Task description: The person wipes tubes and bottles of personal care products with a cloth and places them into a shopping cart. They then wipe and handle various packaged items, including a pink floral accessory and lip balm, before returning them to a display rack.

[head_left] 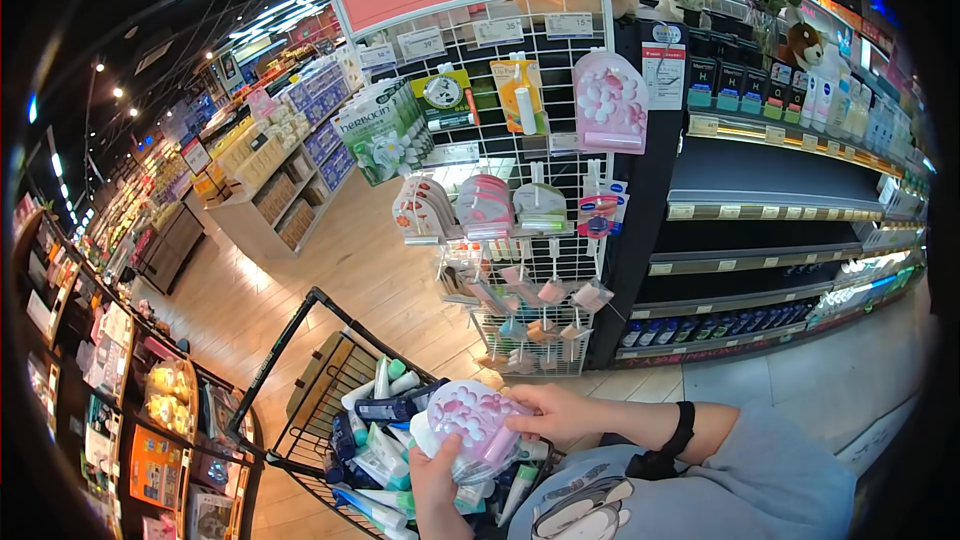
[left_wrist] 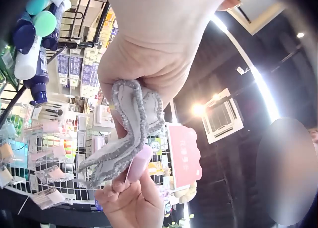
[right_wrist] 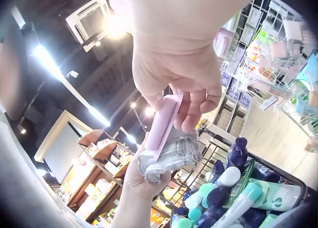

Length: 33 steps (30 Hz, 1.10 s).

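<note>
Over the cart, a rounded pink package with a flowery bubble pattern [head_left: 470,422] is held between both hands. My left hand [head_left: 434,488] grips its left side, along with folded white pieces with fuzzy grey edges [left_wrist: 130,121]. Thumb and fingers of my right hand [head_left: 550,413] pinch the right side, at a smooth pink strip [right_wrist: 164,124]. In the right wrist view the strip lies against the grey-edged layers [right_wrist: 174,156]. The left wrist view shows these layers below the left palm, with the right hand's fingers beneath them.
A black wire cart [head_left: 292,465] full of tubes and bottles [head_left: 385,455] stands just below the hands. Ahead, a white grid rack [head_left: 520,165] carries hanging packages, among them a similar pink one [head_left: 610,103]. Dark shelves [head_left: 765,190] stand to the right, stocked shelves [head_left: 110,370] to the left.
</note>
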{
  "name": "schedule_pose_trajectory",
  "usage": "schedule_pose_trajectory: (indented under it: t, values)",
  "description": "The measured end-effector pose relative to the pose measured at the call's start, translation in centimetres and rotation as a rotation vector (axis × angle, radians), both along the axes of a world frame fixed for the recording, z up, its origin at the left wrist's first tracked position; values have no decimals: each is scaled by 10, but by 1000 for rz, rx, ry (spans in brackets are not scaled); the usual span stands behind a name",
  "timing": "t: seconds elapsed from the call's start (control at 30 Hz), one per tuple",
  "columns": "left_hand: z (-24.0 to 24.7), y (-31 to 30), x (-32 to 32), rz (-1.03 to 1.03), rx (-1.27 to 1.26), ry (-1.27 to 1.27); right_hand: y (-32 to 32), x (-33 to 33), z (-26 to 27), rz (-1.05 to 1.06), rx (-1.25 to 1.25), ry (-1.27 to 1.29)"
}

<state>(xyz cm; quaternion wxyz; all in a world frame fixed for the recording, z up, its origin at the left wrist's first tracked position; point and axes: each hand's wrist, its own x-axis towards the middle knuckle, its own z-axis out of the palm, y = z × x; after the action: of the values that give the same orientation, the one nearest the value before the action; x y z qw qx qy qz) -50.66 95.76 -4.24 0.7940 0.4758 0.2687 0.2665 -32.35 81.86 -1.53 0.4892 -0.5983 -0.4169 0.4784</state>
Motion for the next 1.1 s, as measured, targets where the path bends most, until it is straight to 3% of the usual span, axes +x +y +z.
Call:
schedule_pose_trajectory:
  t: [0.23, 0.3, 0.47, 0.57, 0.67, 0.73, 0.87, 0.97, 1.1]
  values:
    - [11, 0, -1, 142, -79, 38, 3, 18, -25, -182, 56, 92]
    - [4, 4, -5, 223, -107, 81, 5, 21, -27, -296, 177, 144]
    - [7, -5, -4, 58, -224, 114, 17, 5, -10, -261, 281, 295]
    - [8, -9, -4, 12, -271, 82, 22, -3, 0, -79, 128, 108]
    - [6, -3, -13, 20, -251, 75, 31, -1, -25, -65, 58, 185]
    - [-6, 8, -24, 152, -191, 101, 34, 3, -48, -67, 19, 205]
    - [-20, 21, -56, 425, -98, 44, 32, 9, -79, -264, -92, 302]
    - [-24, 25, -83, 528, -102, 24, 39, 14, -90, -196, -153, 253]
    - [-41, 23, -119, 631, -87, 13, 58, 4, -89, -136, -202, 391]
